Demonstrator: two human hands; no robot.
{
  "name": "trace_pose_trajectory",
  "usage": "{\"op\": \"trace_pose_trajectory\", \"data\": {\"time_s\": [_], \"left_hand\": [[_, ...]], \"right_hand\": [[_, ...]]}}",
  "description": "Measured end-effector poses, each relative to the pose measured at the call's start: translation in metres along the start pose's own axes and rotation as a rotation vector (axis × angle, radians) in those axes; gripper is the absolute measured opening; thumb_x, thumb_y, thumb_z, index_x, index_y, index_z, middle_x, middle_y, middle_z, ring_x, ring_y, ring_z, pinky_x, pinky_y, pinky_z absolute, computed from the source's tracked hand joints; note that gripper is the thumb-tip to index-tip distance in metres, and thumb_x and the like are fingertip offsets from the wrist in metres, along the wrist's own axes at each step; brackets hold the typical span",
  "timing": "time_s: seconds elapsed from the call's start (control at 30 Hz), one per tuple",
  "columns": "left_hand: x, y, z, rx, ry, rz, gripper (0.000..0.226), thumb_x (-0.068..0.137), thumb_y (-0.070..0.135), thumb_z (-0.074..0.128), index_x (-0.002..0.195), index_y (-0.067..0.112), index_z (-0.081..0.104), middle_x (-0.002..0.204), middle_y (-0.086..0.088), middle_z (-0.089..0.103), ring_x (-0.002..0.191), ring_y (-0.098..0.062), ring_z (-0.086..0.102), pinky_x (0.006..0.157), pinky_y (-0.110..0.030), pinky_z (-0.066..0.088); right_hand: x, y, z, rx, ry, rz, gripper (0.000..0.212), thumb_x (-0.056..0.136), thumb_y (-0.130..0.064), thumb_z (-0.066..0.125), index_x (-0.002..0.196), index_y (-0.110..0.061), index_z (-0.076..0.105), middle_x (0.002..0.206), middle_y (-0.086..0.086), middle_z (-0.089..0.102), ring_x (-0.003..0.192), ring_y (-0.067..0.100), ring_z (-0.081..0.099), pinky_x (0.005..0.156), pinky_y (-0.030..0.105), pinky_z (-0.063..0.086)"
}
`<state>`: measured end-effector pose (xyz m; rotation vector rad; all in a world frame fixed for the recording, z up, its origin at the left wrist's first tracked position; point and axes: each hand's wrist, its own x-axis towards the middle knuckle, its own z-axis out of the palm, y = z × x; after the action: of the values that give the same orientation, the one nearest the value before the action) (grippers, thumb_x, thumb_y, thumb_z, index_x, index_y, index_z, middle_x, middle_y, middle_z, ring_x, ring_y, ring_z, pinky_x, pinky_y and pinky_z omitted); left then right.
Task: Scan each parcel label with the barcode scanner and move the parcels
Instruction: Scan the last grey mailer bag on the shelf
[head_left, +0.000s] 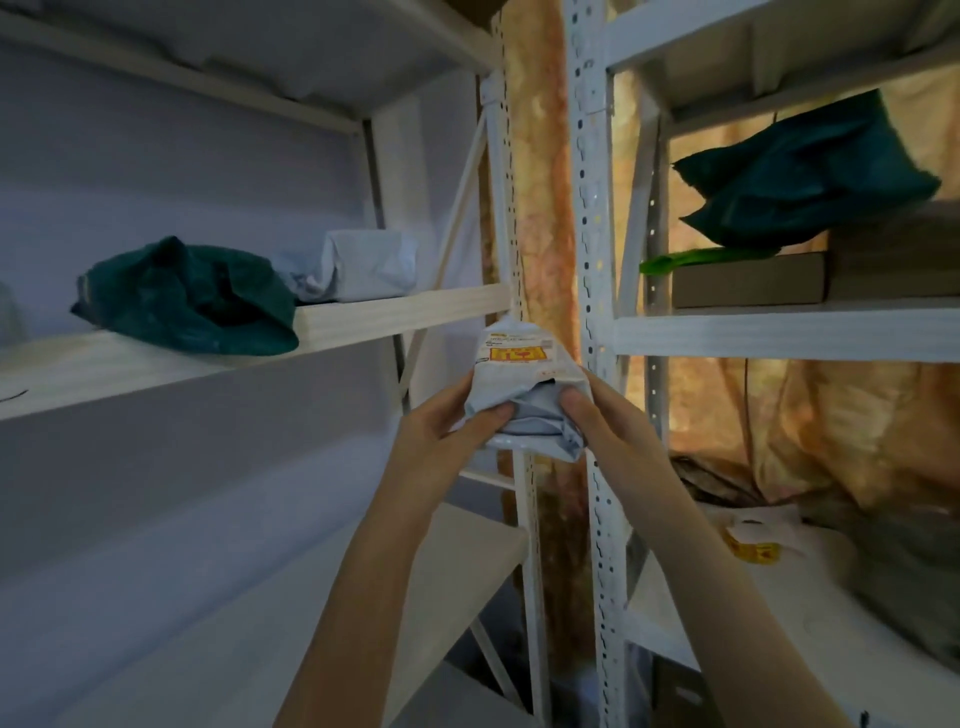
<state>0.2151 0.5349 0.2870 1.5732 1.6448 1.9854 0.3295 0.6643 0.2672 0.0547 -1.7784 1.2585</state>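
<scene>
Fingers of both hands curled round one pale grey parcel (524, 395) — left hand (441, 436) on its left side with the thumb pressed into the crumpled lower fold, right hand (608, 415) on its right side with the thumb (574, 405) dug in likewise. Held up in the air in front of the gap between two white shelving units, level with the front edge of the left unit's middle shelf (405, 317), resting on nothing. On the parcel's upper face, a shipping label (517, 351): white, with a yellow block bearing red marks in the middle and small dark lines of print above — too blurred to read, no brand legible.

On the left unit's middle shelf, a dark green parcel (187, 296) lying slumped at the front edge, and behind it toward the right end a second pale grey parcel (358, 265). On the right unit's middle shelf (779, 332), another dark green parcel (805, 171) sitting on a brown box (893, 249), a flatter cardboard box (748, 280) beside it with a bright green strip (701, 258) on top at its left corner. On the right unit's lower shelf, a white packet with a yellow label (753, 551), writing unreadable, and a grey bag (904, 561) by the right edge.
</scene>
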Motion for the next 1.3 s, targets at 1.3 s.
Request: {"op": "trace_pose_trajectory", "data": {"time_s": [1.3], "left_hand": [[0.318,-0.117,0.001,1.262,0.741,-0.140,0.028,0.093,0.041,0.045,0.081,0.016,0.050,0.062,0.009,0.042,0.059,-0.014,0.041,0.051,-0.029,0.027]], "right_hand": [[0.371,0.209,0.019,0.213,0.115,-0.161,0.024,0.091,-0.026,0.057,0.083,-0.011,0.074,0.071,-0.001,0.074,0.070,0.009,0.069,0.065,0.026,0.055]]}}
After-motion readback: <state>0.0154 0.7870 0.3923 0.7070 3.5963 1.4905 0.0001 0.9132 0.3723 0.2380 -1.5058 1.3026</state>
